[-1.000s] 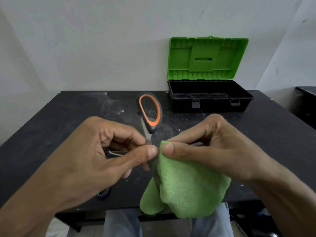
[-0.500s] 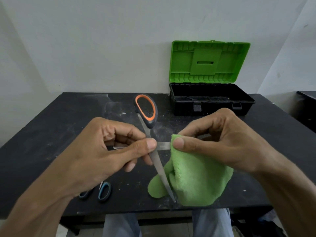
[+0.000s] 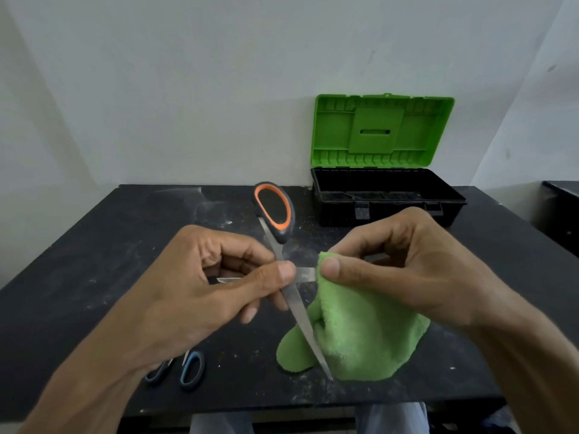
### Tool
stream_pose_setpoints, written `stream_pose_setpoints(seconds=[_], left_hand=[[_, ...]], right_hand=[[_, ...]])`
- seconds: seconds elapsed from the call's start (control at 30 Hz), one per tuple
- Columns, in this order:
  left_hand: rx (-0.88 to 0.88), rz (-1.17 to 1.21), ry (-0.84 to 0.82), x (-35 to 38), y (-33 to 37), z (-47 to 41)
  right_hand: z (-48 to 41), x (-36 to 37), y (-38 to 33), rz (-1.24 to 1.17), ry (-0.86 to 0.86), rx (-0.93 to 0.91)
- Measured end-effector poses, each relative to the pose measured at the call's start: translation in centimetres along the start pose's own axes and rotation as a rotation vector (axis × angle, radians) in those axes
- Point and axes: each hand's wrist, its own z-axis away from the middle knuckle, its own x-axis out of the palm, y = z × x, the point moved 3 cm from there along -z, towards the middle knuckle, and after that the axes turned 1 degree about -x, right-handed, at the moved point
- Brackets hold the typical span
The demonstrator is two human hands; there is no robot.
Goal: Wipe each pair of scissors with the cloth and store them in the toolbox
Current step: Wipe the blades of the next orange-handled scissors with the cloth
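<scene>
Both hands are engaged and neither is released. Left hand [image 3: 200, 286] has its fingers curled, with thumb and forefinger pinching the orange scissors [image 3: 302, 317] at the crossing of the blades. Below it, near the front edge of the table [image 3: 94, 261], the blue scissors [image 3: 195, 355] lie flat, partly hidden by the forearm, touched by neither hand. The orange scissors are held above the table with the blades spread: the handle loop points away from the person, one blade slants down to the right across the front of the cloth [image 3: 360, 336], and the other runs crosswise between the hands, its right part disappearing into the cloth. Right hand [image 3: 407, 277] grips the cloth, thumb on the near side and fingers behind, nipping a fold round that crosswise blade; the rest of the cloth hangs down to the table. At the back right the toolbox [image 3: 391, 214] stands against the wall, lid [image 3: 382, 130] upright; its contents cannot be made out. Assessment: wiping of the orange pair is in progress and not finished, the slanting blade being uncovered. That pair has yet to be stored. The blue pair is unstored; whether it has been wiped cannot be told.
</scene>
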Motion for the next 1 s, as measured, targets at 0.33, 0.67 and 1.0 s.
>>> stream_pose_setpoints(seconds=[0.33, 0.67, 1.0], left_hand=[[-0.005, 0.033, 0.002, 0.0, 0.3, 0.0], [0.0, 0.055, 0.032, -0.2, 0.3, 0.0], [0.072, -0.053, 0.073, -0.8, -0.5, 0.4]], right_hand=[[0.1, -0.3, -0.3, 0.015, 0.006, -0.007], [0.1, -0.6, -0.2, 0.023, 0.032, 0.003], [0.4, -0.4, 0.7, -0.082, -0.047, 0.124]])
